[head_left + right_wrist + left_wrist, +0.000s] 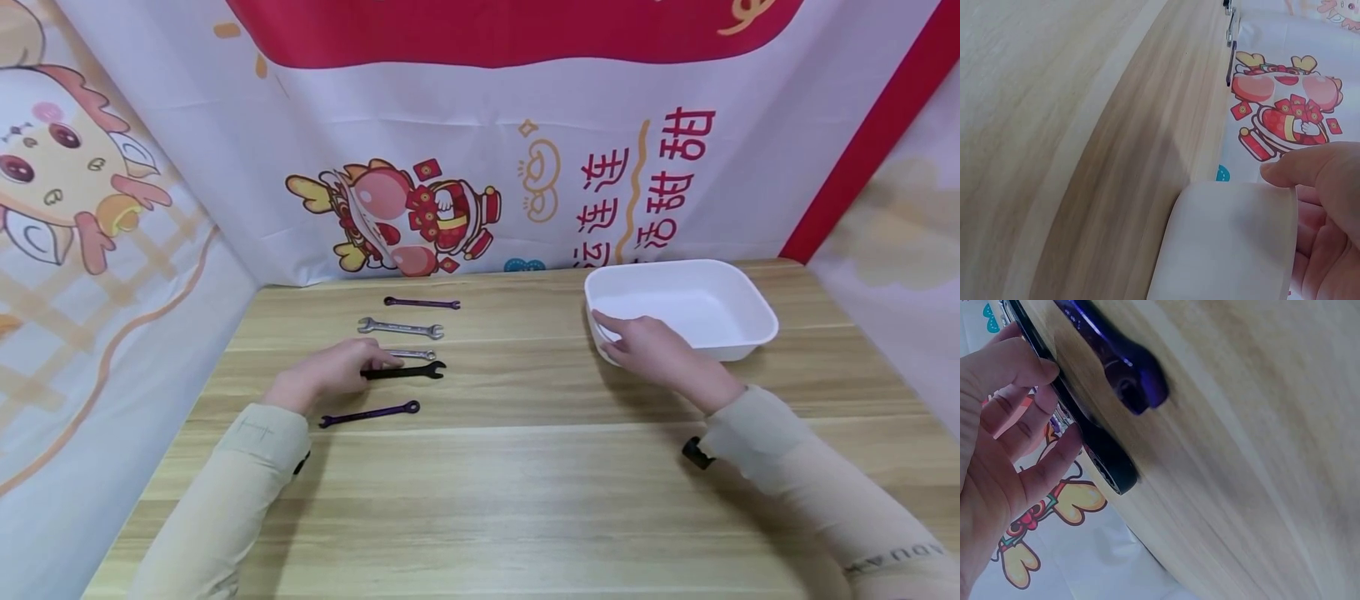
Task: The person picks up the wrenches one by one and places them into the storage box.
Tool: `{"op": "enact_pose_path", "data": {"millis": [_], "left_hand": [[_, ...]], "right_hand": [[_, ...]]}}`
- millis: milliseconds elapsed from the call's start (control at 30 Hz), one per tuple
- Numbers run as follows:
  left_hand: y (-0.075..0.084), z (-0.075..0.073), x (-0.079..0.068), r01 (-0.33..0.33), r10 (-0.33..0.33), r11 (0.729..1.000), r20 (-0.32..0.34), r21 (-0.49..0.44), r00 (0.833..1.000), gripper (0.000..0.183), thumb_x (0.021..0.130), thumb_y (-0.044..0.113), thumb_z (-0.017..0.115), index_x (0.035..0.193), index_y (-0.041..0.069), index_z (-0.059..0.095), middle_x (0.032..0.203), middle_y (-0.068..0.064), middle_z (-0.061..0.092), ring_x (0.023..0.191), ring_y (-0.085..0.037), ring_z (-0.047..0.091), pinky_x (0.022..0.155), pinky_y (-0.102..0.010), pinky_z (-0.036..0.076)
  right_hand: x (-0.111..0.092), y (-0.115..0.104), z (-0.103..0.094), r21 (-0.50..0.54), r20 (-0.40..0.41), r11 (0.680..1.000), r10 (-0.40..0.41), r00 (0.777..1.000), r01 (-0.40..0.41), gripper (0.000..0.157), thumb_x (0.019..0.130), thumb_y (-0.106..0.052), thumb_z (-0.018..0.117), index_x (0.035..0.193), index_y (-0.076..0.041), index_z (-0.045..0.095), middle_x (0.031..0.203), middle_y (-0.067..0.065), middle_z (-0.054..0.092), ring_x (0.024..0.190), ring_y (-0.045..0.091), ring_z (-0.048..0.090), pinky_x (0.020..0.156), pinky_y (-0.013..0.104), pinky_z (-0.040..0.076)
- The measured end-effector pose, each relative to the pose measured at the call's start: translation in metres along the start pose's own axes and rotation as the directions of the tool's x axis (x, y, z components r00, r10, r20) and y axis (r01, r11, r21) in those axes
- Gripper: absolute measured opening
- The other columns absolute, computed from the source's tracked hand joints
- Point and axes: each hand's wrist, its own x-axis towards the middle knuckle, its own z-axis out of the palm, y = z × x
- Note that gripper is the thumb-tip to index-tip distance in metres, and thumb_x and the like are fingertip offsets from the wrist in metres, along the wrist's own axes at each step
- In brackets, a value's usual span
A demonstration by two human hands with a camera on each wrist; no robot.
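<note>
My left hand [341, 367] pinches a black open-end wrench [405, 372] between thumb and fingers, low over the table. The hand covers the wrench's left end in the head view; the left wrist view shows that end [1110, 464] near the wood. Just behind it lies a small silver wrench [416, 355], partly hidden by the fingers. A purple combination wrench [369, 414] lies nearer to me. Over on the right, my right hand [654, 350] grips the left rim of a white plastic tub [697, 304], its thumb [1282, 175] at the rim.
Farther back on the left lie a silver double open-end wrench [401, 328] and another purple wrench [422, 303]. The wooden table [510, 500] meets a printed cloth [450, 117] along its back edge. More cloth hangs at both sides.
</note>
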Motion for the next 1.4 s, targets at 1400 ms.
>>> {"op": "enact_pose_path", "data": {"millis": [1400], "left_hand": [[0.002, -0.002, -0.001, 0.033, -0.033, 0.999, 0.004, 0.004, 0.999, 0.059, 0.078, -0.015, 0.065, 0.132, 0.007, 0.07, 0.111, -0.005, 0.065, 0.1, -0.024, 0.06, 0.096, -0.049, 0.052]], "right_hand": [[0.015, -0.029, 0.017, 0.106, 0.046, 0.993, 0.043, 0.998, -0.047, 0.057, 0.099, -0.014, 0.066, 0.151, 0.002, 0.047, 0.066, 0.003, 0.062, 0.063, 0.014, 0.061, 0.054, 0.029, 0.047]]}}
